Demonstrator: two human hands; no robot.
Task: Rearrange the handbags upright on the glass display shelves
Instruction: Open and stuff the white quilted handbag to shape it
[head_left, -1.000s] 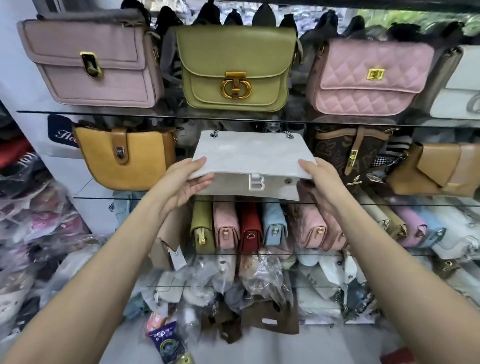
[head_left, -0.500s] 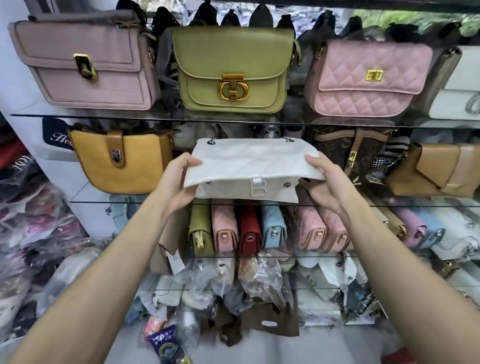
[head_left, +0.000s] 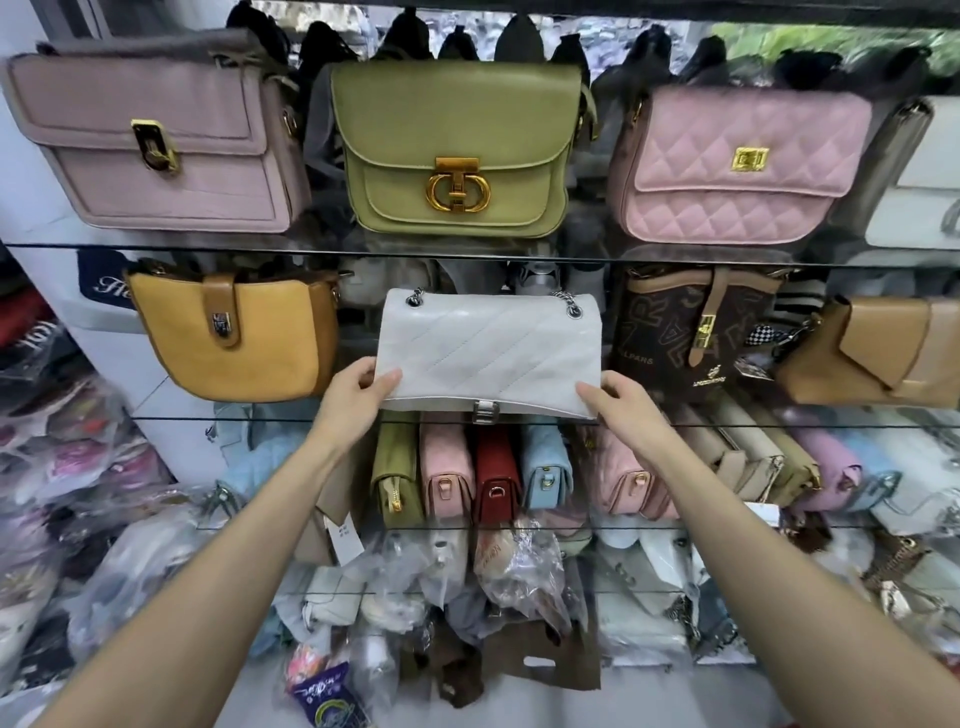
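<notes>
A white quilted handbag (head_left: 488, 348) with a chain strap and a silver clasp stands nearly upright at the middle of the second glass shelf (head_left: 171, 417), between a mustard bag (head_left: 234, 338) and a brown monogram bag (head_left: 691, 322). My left hand (head_left: 358, 395) grips its lower left corner, thumb on the front. My right hand (head_left: 618, 405) pinches its lower right corner. Above, on the top glass shelf (head_left: 311, 248), a mauve bag (head_left: 156, 145), a green bag (head_left: 452, 150) and a pink quilted bag (head_left: 737, 161) stand upright.
A tan bag (head_left: 878, 353) lies tilted at the right of the second shelf. The third shelf holds a tight row of small bags (head_left: 467, 467) set end-on. Below lie plastic-wrapped bags (head_left: 467, 582). Heaps of wrapped goods (head_left: 57, 467) crowd the left side.
The white handbag was held tilted with its flap facing up in front of the shelf; it has since been tipped upright and set back onto the second shelf, my hands moving down to its lower corners.
</notes>
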